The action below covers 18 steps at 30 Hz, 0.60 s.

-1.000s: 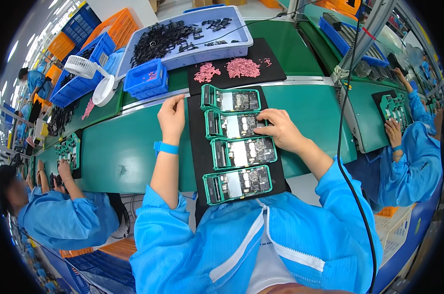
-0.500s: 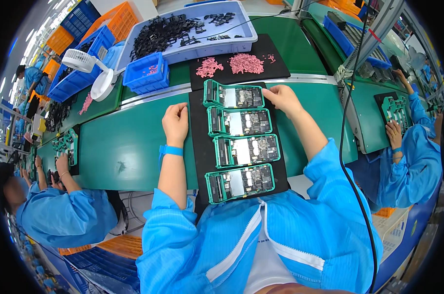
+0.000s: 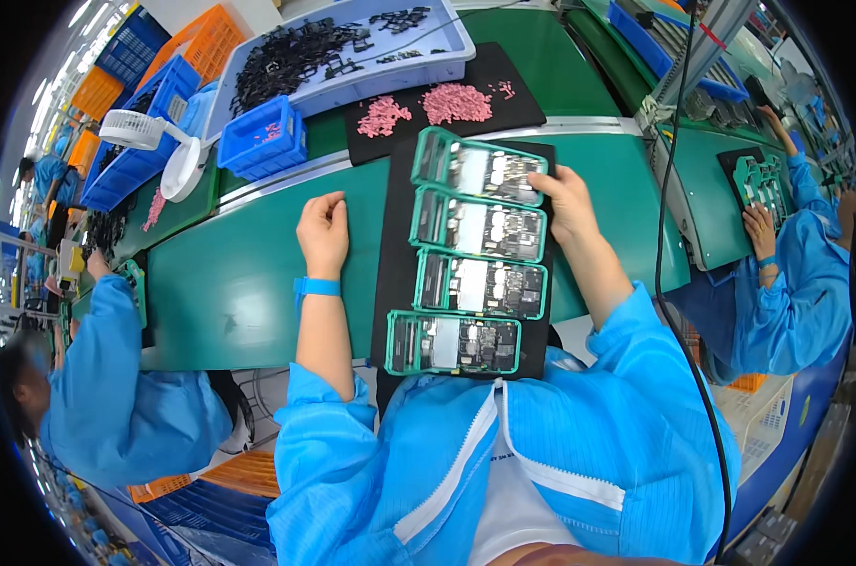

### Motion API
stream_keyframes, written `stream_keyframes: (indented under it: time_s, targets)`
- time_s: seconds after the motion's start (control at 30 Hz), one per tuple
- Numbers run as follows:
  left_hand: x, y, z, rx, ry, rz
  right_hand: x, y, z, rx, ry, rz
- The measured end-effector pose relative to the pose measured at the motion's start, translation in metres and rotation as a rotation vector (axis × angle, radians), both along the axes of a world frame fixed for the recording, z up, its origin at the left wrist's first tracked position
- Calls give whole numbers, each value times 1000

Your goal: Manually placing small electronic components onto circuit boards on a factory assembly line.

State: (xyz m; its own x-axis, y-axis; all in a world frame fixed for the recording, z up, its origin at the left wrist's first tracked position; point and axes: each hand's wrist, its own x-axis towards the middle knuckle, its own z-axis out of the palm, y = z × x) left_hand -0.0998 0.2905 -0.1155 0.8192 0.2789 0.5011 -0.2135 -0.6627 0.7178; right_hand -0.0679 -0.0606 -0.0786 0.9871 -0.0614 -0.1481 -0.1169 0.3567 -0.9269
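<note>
Resting on the green worktop [image 3: 258, 283] just left of a long black mat [image 3: 395, 283], the left hand [image 3: 322, 231] is loosely curled, fingers bent under, and has hold of nothing; a blue wristband [image 3: 317, 287] circles its wrist. The right hand [image 3: 565, 200] lies at the mat's right edge with its fingers spread against the right end of the farthest green tray [image 3: 475, 168], touching it rather than clasping it. Four such trays sit in a column down the mat, each carrying an opened phone body: the second tray [image 3: 478, 226] below the first, the third tray [image 3: 482, 284] next, and the nearest tray [image 3: 454, 343] by the worktop's near edge. Beyond the column, across a pale strip, a second black mat [image 3: 503, 71] bears two heaps of small pink parts [image 3: 456, 102]. Toward the far left corner stand a small blue bin [image 3: 263, 140], a white fan [image 3: 154, 141] and a wide pale-blue tray [image 3: 447, 38] of black parts. At the right edge another person's hand [image 3: 756, 226] rests on a separate mat, and on the left a third person in blue bends over the worktop.
</note>
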Motion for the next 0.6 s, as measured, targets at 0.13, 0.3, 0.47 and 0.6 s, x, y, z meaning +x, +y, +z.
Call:
stream_keyframes:
  time_s: [0.13, 0.3, 0.47, 0.6]
  targets:
    - [2, 6, -3, -45, 23, -40, -37, -58, 3, 104, 15, -320]
    - [0, 15, -4, -11, 63, -75, -62, -155, -18, 107, -117, -785]
    - [-3, 9, 2, -58, 124, -72, -72, -233, 10, 51, -232, -1085]
    - [-3, 9, 5, -170, 189, -121, -62, -276, 2, -103, -170, -1195]
